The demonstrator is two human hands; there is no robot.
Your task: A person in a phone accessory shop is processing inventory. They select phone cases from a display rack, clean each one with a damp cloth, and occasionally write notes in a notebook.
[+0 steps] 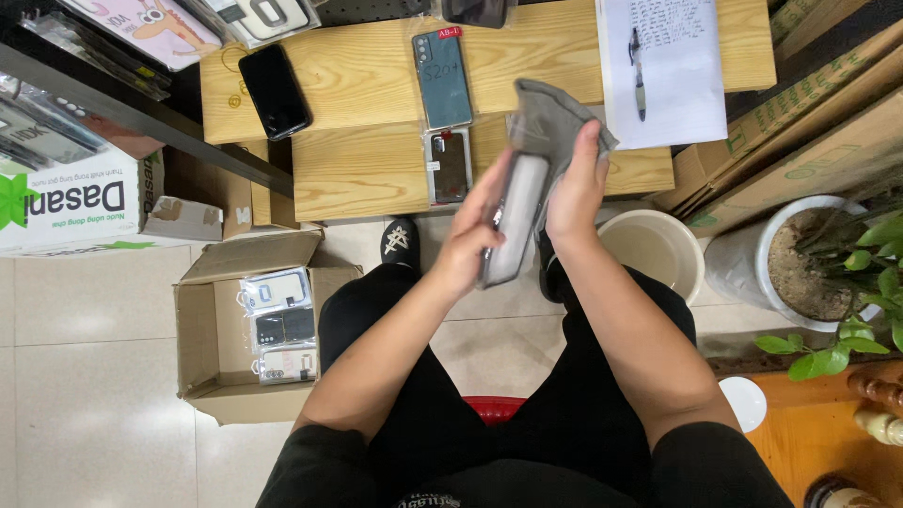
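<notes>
A slim, flat phone case (515, 221) with a pale, smooth face and a dark rim is held upright above the lap, just in front of the wooden table (376, 169). It is gripped along its near edge by the left hand (467, 240), whose fingers are curled around it. A soft grey cloth (555, 122) is pressed against the case's far side by the right hand (576, 188), its fingers closed flat over the fabric. On the light, grained table, beyond the case, two phone cases in clear plastic sleeves (444, 113) are laid, with a glossy black phone (274, 91) to their left and a sheet of white paper (663, 66) carrying a pen to their right. Below the table's left end, an open cardboard box (216, 329) on the tiled floor is seen to contain three packaged cases stacked in a row. To the right of the table, a round cream bucket (663, 249) and a white pot of soil with a green plant (800, 263) are seen.
</notes>
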